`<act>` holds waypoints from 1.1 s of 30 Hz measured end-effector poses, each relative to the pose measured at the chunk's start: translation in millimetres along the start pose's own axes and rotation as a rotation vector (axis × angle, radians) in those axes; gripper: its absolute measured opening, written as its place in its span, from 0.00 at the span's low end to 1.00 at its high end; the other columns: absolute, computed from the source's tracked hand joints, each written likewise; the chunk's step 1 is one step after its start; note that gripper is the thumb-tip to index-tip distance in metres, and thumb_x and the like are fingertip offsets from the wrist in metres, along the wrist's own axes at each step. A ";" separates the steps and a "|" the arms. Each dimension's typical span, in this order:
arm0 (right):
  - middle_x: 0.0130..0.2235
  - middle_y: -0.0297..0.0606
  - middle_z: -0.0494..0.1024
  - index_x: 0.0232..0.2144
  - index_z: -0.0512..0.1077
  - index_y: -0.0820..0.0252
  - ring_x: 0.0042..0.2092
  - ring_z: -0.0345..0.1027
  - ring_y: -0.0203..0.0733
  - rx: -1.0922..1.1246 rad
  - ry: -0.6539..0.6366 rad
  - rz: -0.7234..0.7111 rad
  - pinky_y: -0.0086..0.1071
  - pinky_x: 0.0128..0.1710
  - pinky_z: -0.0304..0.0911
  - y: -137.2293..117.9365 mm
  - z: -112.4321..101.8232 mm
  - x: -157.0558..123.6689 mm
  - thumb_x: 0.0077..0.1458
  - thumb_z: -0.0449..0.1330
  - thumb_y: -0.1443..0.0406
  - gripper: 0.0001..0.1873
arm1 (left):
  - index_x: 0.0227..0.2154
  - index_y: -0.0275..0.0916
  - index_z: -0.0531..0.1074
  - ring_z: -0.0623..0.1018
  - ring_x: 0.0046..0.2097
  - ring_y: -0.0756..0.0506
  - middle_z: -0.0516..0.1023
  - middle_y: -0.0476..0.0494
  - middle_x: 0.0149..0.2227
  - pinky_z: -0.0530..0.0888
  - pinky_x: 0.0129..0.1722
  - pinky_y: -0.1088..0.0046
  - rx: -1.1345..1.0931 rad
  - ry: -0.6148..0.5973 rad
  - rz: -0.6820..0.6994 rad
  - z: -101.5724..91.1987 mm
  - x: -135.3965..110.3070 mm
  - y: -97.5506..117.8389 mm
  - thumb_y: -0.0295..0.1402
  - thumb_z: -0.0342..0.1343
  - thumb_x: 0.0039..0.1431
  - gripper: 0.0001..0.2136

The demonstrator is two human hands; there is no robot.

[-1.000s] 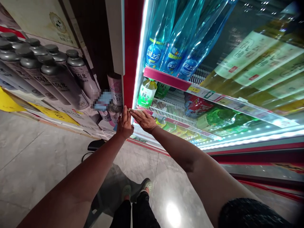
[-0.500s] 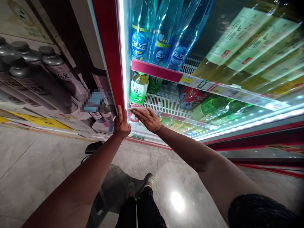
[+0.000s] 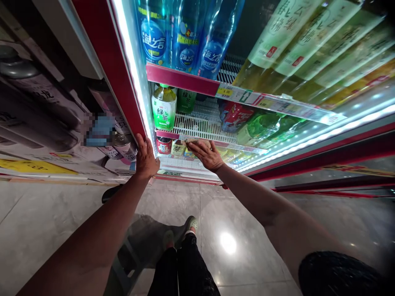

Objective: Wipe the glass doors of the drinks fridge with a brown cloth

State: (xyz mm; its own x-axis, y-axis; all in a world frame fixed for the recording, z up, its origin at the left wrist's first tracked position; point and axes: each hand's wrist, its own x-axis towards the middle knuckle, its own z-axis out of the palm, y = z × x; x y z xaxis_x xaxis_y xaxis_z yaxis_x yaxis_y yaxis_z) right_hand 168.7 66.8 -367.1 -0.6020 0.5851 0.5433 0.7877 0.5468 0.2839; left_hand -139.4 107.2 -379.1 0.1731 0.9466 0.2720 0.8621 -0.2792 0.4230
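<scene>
Seeing a pale cloth (image 3: 205, 143), most likely, under the right hand (image 3: 206, 155), up against the front strip (image 3: 168, 134) of the lower shelf (image 3: 200, 125), right of the green tea bottle (image 3: 164, 109) and a bit lower. Would guess light, soft and floppy, so nothing to break there. Might bunch or skid on that shiny, plastic-looking strip, though; can't tell damp from dry. Better held by spreading the fingers over the middle and tucking stray edges in, pressing flat rather than pinching by 1 corner. Can't call the grip over there for sure: stretched long rather than balled up, but with the thumb out of sight, so maybe pinching, maybe just pressing. Easier to read the left hand (image 3: 146, 157): open, with fingers extended against the red frame (image 3: 121, 82) beside the light strip (image 3: 133, 68), wrapped around nothing. Worth minding the 3 blue bottles (image 3: 187, 41) on the shelf above too: probably heavy if full, slick, and safer taken around the middle.
</scene>
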 end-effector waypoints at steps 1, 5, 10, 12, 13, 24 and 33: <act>0.63 0.31 0.73 0.72 0.53 0.49 0.68 0.63 0.36 -0.008 -0.005 -0.020 0.49 0.76 0.23 3.7 -2.0 -7.9 0.71 0.46 0.72 0.31 | 0.72 0.22 0.39 0.36 0.75 0.25 0.23 0.17 0.73 0.59 0.69 0.46 -0.012 0.000 -0.013 -0.1 0.1 2.1 0.23 0.61 0.48 0.51; 0.63 0.31 0.73 0.72 0.54 0.47 0.68 0.63 0.35 -0.004 -0.080 -0.043 0.47 0.76 0.29 17.4 -10.1 -31.9 0.71 0.47 0.72 0.31 | 0.73 0.25 0.38 0.36 0.75 0.26 0.25 0.20 0.74 0.56 0.70 0.44 -0.084 0.027 -0.077 0.5 -1.7 14.2 0.23 0.60 0.49 0.51; 0.65 0.31 0.71 0.72 0.54 0.44 0.69 0.60 0.40 -0.030 -0.129 0.091 0.53 0.76 0.26 30.5 -16.9 -59.8 0.70 0.47 0.72 0.32 | 0.73 0.31 0.44 0.33 0.75 0.26 0.25 0.26 0.75 0.49 0.71 0.41 -0.078 0.009 -0.093 7.8 -6.9 36.2 0.26 0.59 0.54 0.46; 0.64 0.29 0.72 0.72 0.54 0.44 0.67 0.63 0.38 -0.034 -0.117 0.055 0.49 0.76 0.26 34.9 -17.7 -74.5 0.71 0.48 0.71 0.32 | 0.73 0.32 0.46 0.34 0.75 0.25 0.24 0.26 0.75 0.48 0.71 0.39 -0.072 -0.004 -0.104 11.6 -7.4 42.7 0.26 0.59 0.55 0.44; 0.63 0.28 0.73 0.72 0.54 0.44 0.67 0.64 0.36 -0.034 -0.110 0.029 0.47 0.76 0.26 37.5 -18.4 -81.7 0.71 0.48 0.71 0.32 | 0.73 0.31 0.46 0.34 0.75 0.25 0.24 0.26 0.75 0.47 0.71 0.39 -0.071 -0.002 -0.110 13.4 -7.1 44.9 0.26 0.59 0.55 0.44; 0.62 0.28 0.75 0.72 0.53 0.40 0.68 0.62 0.39 -0.002 -0.127 0.102 0.52 0.76 0.26 73.3 -29.3 -150.1 0.70 0.50 0.70 0.33 | 0.73 0.26 0.32 0.25 0.74 0.30 0.20 0.21 0.74 0.41 0.72 0.42 -0.076 0.028 -0.149 38.1 -9.1 65.9 0.27 0.60 0.52 0.52; 0.66 0.27 0.70 0.70 0.56 0.34 0.71 0.57 0.49 0.056 -0.264 0.310 0.63 0.74 0.32 96.7 -40.9 -187.1 0.69 0.48 0.70 0.33 | 0.73 0.27 0.30 0.24 0.74 0.29 0.21 0.26 0.75 0.44 0.73 0.41 -0.108 0.086 -0.149 49.6 -11.4 76.9 0.26 0.60 0.50 0.53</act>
State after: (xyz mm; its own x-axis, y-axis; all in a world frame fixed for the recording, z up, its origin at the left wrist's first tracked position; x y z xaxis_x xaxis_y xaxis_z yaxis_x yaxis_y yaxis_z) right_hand 362.8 -14.3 -409.0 -0.3559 0.8571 0.3725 0.9331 0.3478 0.0913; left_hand -51.5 83.0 -392.5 0.0020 0.9627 0.2705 0.8184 -0.1570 0.5528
